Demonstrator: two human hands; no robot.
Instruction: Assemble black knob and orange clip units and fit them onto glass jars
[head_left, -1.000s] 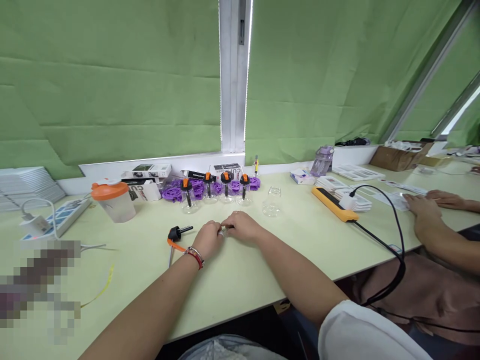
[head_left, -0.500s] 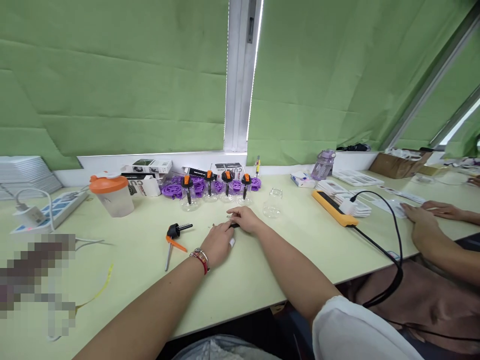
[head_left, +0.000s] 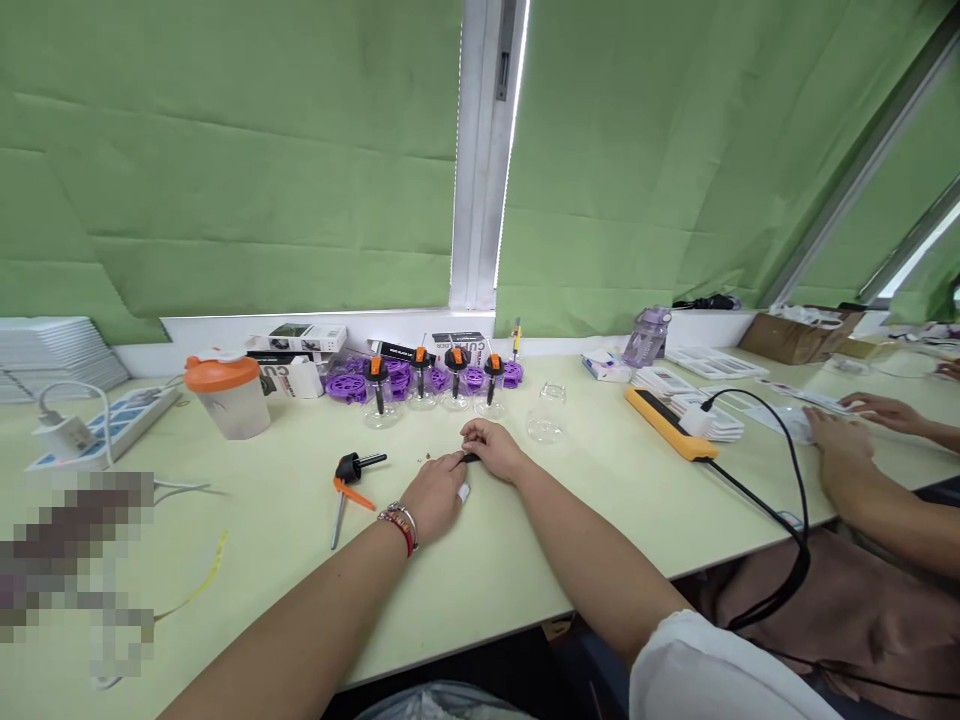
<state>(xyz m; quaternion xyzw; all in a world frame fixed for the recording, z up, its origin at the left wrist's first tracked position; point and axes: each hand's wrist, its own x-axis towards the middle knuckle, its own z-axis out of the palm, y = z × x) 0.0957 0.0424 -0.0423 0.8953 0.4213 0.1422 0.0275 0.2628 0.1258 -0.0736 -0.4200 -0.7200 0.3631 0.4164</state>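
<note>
My left hand (head_left: 435, 497) rests on the table, its closed fingers pressing a small black part (head_left: 471, 458) whose kind I cannot make out. Curled over the other end of that part is my right hand (head_left: 492, 450), fingertips pinched and partly hidden. A black lid-like piece with a thin stem (head_left: 349, 467) lies left of my hands, with an orange lever (head_left: 355, 493) and a metal rod (head_left: 337, 521) beside it. Behind the hands stand several small clear glass jars (head_left: 379, 410) with black and orange tops. One topless glass jar (head_left: 545, 424) stands to the right.
Left stand an orange-lidded plastic cup (head_left: 232, 400) and a white power strip (head_left: 120, 428). Purple coiled pieces (head_left: 346, 387) and small boxes (head_left: 296, 378) line the back. Right are a yellow power strip (head_left: 670, 424) with black cable and a co-worker's hands (head_left: 840, 435).
The fingers of my right hand have curled in more tightly around the black part. My left hand stays nearly in place, and the whole view has shifted slightly.
</note>
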